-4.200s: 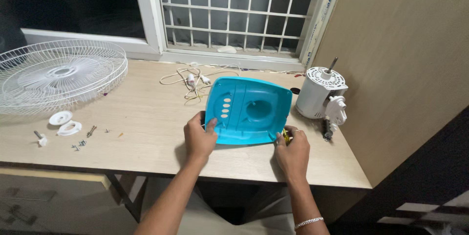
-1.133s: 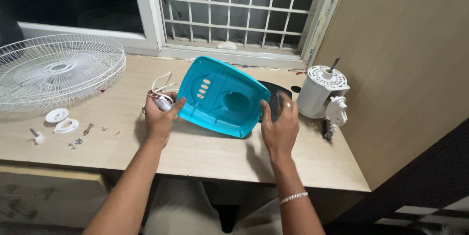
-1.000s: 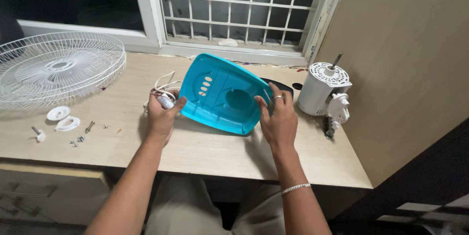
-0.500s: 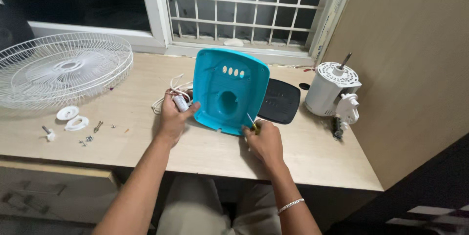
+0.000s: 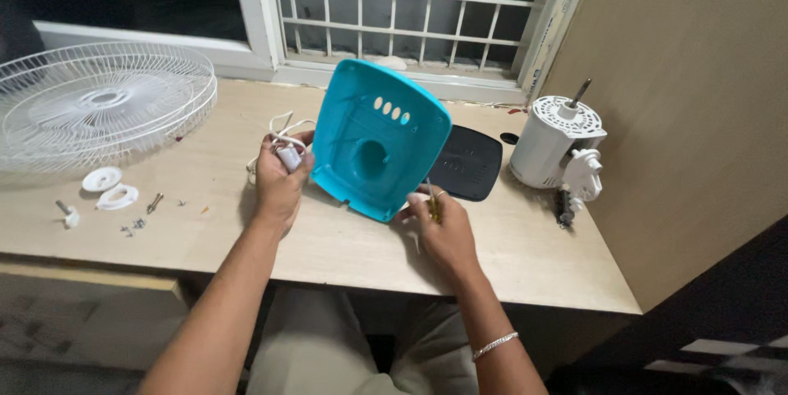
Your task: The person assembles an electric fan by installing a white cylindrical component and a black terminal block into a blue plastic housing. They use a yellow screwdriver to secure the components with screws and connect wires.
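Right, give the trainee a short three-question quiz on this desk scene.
1. True or false: the turquoise plastic fan-base cover lies flat on the wooden desk.
2. What does the left hand grip along with the cover's edge?
A. white wire bundle
B. white wire fan guard
C. black vented plastic plate
3. What stands at the desk's right end, beside the wall?

Key
1. False; it is tilted up on its lower edge.
2. A.
3. The white cylindrical fan motor, shaft up.
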